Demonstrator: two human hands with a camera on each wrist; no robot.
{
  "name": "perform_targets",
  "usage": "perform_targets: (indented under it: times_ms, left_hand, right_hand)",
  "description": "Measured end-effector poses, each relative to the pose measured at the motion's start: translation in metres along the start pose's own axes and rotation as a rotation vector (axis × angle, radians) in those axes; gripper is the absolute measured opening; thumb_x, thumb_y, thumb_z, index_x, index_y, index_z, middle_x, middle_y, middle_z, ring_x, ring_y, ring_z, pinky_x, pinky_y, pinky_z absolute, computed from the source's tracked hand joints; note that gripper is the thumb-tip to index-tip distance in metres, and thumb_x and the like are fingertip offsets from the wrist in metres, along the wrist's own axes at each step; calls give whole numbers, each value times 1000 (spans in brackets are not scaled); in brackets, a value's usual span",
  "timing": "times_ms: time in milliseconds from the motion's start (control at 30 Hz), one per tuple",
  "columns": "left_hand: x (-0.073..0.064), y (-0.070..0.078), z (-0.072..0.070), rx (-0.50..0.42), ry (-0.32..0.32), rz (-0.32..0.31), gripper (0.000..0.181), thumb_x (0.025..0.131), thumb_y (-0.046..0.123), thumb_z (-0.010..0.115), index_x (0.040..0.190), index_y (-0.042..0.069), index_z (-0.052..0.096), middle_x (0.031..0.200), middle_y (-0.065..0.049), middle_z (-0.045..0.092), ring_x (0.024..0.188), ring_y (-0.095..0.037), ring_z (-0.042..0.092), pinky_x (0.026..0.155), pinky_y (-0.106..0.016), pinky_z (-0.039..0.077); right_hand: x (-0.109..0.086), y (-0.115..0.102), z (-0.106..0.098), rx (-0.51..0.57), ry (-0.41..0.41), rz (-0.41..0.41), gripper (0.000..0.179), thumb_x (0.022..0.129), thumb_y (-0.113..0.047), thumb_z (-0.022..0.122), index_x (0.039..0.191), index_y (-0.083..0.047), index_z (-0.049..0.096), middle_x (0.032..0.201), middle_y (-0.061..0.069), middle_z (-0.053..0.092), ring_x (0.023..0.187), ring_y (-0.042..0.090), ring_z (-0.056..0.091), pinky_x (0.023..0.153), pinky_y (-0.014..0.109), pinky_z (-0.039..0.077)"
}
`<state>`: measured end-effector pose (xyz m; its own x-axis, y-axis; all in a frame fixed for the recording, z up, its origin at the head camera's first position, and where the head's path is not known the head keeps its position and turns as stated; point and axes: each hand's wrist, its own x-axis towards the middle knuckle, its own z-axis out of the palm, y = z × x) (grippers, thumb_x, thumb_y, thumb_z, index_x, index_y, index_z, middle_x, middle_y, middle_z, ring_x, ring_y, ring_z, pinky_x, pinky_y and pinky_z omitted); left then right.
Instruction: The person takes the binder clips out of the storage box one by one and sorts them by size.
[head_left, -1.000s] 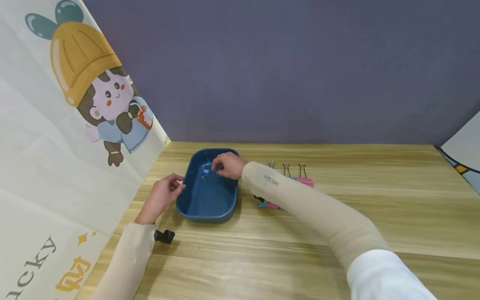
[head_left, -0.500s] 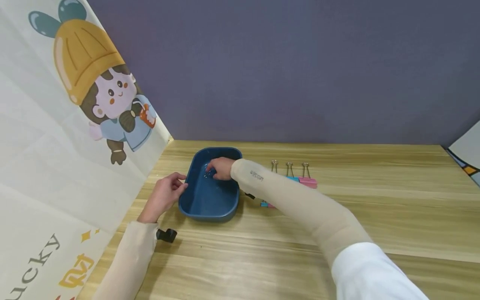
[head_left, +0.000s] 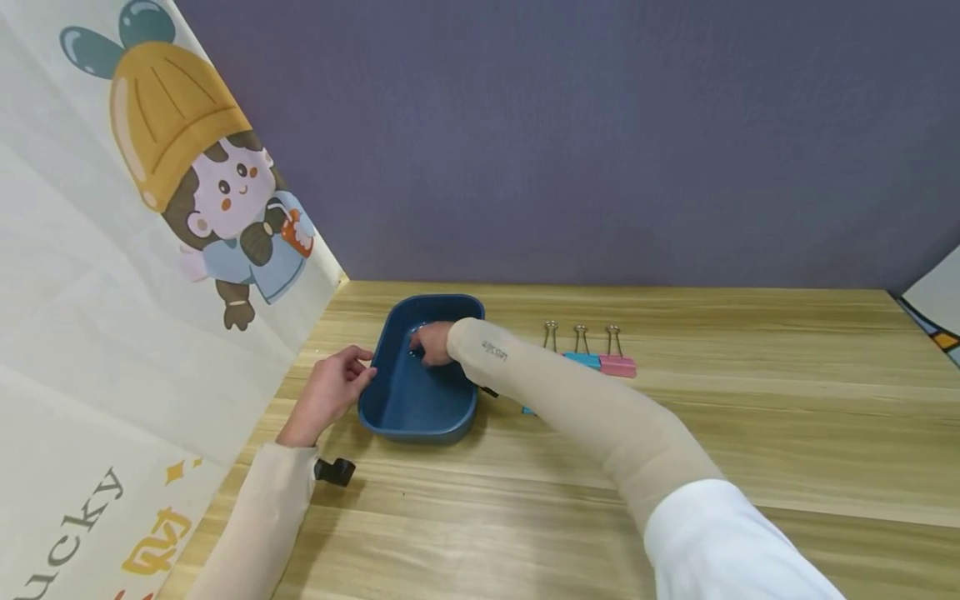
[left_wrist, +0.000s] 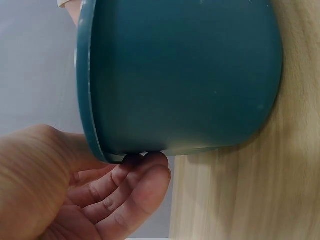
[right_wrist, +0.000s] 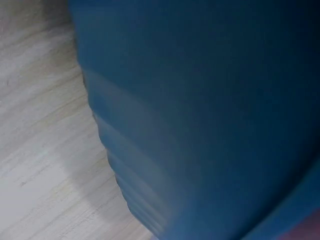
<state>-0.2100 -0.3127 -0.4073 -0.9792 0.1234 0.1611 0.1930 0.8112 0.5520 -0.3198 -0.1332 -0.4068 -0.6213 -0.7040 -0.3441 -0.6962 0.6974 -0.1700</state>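
In the head view a deep blue plastic bin point(head_left: 422, 408) stands on the wooden table. My left hand point(head_left: 333, 390) holds its left rim; in the left wrist view the thumb goes behind the rim and the curled fingers point(left_wrist: 145, 192) touch the outer wall. Reaching down inside the bin, my right hand point(head_left: 433, 343) has its index finger and thumb pinched together on a small binder clip point(head_left: 416, 353). Most of that clip is hidden by the fingers. Only the bin's outer wall point(right_wrist: 200, 110) fills the right wrist view, so the right fingers do not show there.
Right of the bin, blue binder clips point(head_left: 582, 360) and a pink binder clip point(head_left: 618, 367) stand in a row, handles up. Another blue clip point(head_left: 527, 410) shows partly beneath the right sleeve. A grey-purple wall point(head_left: 570, 150) rises behind; a printed cloth point(head_left: 97, 333) hangs left.
My right hand has lowered and moved left inside the bin, from above the small blue binder clip to pinching at it. My left hand stays on the rim.
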Motion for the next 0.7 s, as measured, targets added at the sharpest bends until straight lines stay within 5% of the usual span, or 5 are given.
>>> perform_targets:
  times_ms: [700]
  left_hand:
    - [-1, 5, 0, 28, -3, 7, 21, 91, 7, 63, 109, -5, 62, 75, -7, 62, 64, -18, 59, 57, -31, 49]
  right_hand:
    - [-15, 10, -2, 57, 24, 6, 27, 89, -17, 65, 115, -9, 67, 113, 3, 65, 105, 16, 58, 87, 25, 44]
